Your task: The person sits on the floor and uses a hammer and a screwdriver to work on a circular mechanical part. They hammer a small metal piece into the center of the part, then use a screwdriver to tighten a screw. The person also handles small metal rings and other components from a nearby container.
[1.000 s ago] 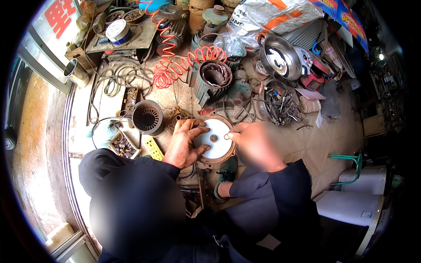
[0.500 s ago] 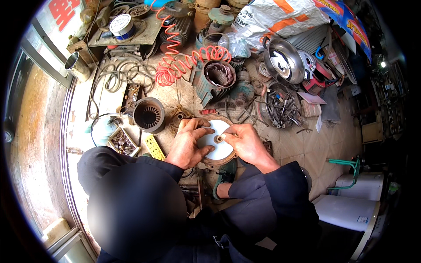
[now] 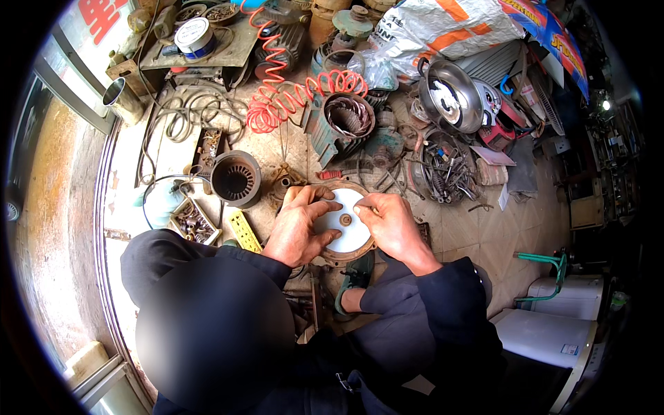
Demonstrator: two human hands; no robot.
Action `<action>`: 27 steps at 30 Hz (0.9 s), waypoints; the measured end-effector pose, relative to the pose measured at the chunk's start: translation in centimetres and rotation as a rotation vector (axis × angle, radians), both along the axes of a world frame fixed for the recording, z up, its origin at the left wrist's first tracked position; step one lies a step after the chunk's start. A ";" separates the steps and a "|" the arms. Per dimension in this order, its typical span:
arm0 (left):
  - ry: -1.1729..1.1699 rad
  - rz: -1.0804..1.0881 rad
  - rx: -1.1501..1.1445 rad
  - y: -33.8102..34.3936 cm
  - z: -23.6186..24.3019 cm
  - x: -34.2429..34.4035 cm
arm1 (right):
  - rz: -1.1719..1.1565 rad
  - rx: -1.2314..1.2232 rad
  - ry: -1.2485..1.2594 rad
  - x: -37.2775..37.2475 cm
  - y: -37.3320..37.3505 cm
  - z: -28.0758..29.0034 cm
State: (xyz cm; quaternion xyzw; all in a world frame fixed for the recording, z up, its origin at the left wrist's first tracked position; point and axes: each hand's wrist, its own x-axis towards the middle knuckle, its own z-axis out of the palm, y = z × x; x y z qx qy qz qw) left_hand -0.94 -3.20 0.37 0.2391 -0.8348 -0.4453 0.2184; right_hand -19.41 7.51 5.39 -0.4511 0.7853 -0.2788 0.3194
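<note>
A white disc [image 3: 351, 238] with a brown hub [image 3: 346, 220] at its centre lies on a rusty round metal flange [image 3: 337, 256] in front of me. My left hand [image 3: 297, 227] rests over the disc's left side, thumb and fingers apart on its face, so it counts as open. From the right, my right hand [image 3: 391, 223] reaches over the disc with thumb and forefinger pinched together just right of the hub. Whatever lies between those fingertips is too small to make out. Both hands cover parts of the disc's edge.
Left of the flange stand a slotted stator core [image 3: 236, 179], a yellow power strip [image 3: 244, 232] and a box of small parts [image 3: 194, 222]. Beyond are a green motor housing [image 3: 346, 121] and a red coiled hose [image 3: 268, 115]. A basin of tools [image 3: 445, 169] is at right.
My right fingertips have moved off the hub, slightly up and to the right, uncovering it. My left hand stays in place on the disc.
</note>
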 end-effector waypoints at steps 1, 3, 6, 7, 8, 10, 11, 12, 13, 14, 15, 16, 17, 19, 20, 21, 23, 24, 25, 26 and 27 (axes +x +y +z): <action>0.000 0.000 -0.002 0.0 0.0 0.0 | -0.003 -0.003 -0.006 0.0 0.0 0.3; -0.007 0.005 -0.006 0.0 -0.1 0.2 | 0.018 0.022 0.006 0.4 -0.2 1.2; -0.006 0.004 -0.007 0.0 -0.1 0.1 | 0.057 0.068 0.056 0.7 -0.2 2.2; -0.005 0.004 -0.005 0.0 -0.2 0.0 | 0.060 0.058 0.061 0.5 -0.1 2.0; -0.005 0.004 -0.005 0.0 -0.1 0.0 | 0.066 0.047 0.064 0.4 -0.1 1.9; -0.007 0.006 -0.008 0.0 0.0 0.1 | 0.030 0.045 -0.036 0.0 0.0 2.3; -0.007 0.006 -0.010 0.0 0.0 0.0 | 0.011 0.044 -0.084 -0.3 0.0 2.5; -0.008 0.006 -0.012 0.0 0.0 0.0 | 0.009 0.054 -0.135 -0.6 0.1 2.6; -0.002 0.007 -0.001 0.0 -0.1 0.0 | 0.006 0.063 -0.186 -0.9 0.3 2.8; 0.006 0.008 0.009 0.0 -0.2 -0.1 | 0.003 0.072 -0.234 -1.2 0.4 3.0; 0.014 0.009 0.020 0.0 -0.2 -0.1 | 0.016 0.050 -0.265 -1.4 0.5 3.0; 0.008 0.008 0.014 0.0 -0.3 -0.1 | 0.029 0.028 -0.297 -1.6 0.7 3.0; 0.003 0.011 0.008 -0.1 -0.3 -0.1 | 0.045 0.006 -0.328 -1.6 0.8 2.9; -0.003 0.017 0.003 -0.1 -0.4 0.0 | 0.010 -0.020 -0.455 -1.2 0.8 2.7; -0.003 0.017 0.006 -0.2 -0.4 0.1 | -0.010 -0.033 -0.517 -1.0 0.8 2.8; -0.003 0.017 0.008 -0.1 -0.3 0.1 | -0.017 -0.032 -0.517 -0.9 0.8 2.9; -0.001 0.020 0.011 -0.1 -0.3 0.0 | -0.034 -0.030 -0.520 -0.7 0.8 3.0; 0.006 0.016 0.018 0.0 -0.5 -0.1 | -0.063 -0.063 -0.502 -0.8 1.0 2.7; 0.013 0.011 0.024 0.0 -0.5 -0.2 | -0.053 -0.063 -0.416 -0.9 1.1 2.5; 0.014 0.012 0.024 0.0 -0.5 -0.1 | -0.043 -0.063 -0.335 -0.9 1.1 2.3; 0.015 0.013 0.023 0.0 -0.4 -0.2 | -0.032 -0.062 -0.254 -0.8 1.1 2.3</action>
